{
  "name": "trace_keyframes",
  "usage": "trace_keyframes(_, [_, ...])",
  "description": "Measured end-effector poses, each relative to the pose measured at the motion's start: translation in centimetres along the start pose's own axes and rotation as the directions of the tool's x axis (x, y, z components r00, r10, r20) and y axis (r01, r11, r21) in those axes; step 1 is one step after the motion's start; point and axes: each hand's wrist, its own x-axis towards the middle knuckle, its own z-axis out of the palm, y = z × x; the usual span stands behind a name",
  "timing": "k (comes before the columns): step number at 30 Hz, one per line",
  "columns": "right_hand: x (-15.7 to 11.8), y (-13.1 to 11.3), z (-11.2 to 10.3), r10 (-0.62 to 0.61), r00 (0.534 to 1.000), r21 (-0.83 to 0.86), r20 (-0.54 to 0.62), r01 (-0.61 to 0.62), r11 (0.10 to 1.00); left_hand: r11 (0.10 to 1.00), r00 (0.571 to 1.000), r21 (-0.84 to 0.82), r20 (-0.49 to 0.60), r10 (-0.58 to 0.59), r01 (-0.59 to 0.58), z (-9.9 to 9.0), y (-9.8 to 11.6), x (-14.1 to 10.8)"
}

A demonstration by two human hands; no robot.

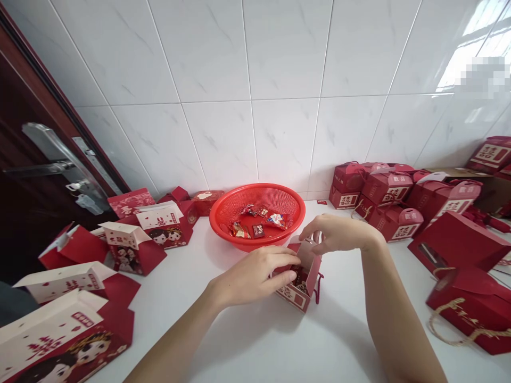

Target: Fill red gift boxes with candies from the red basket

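Note:
A small red gift box (pixel 294 299) stands on the white table in front of me, its top flaps up and wrapped sweets (pixel 302 276) showing inside. My left hand (pixel 261 270) grips the box's left side, thumb by the opening. The fingers of my right hand (pixel 343 232) are closed on a raised flap at the back of the box; the fingertips are partly hidden. A dark red cord loop hangs at the box's right side. Just behind it is a red plastic basket (pixel 217 230) holding several wrapped sweets (pixel 277 220).
Open red boxes with cartoon figures (pixel 90 346) line the left side. Closed red boxes (pixel 389 194) are stacked at the back right. Nearer on the right lies a red box with a rope handle (pixel 475 308). A tiled wall (pixel 283 138) bounds the back, and a door handle (pixel 59 149) is at left.

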Motion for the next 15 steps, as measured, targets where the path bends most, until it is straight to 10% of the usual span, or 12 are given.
trace_keyframes(15, [1.0,0.7,0.5,-0.016,1.0,0.027,-0.001,0.016,1.0,0.993,0.995,-0.098,0.072,-0.063,0.07,0.3,-0.5,0.6])
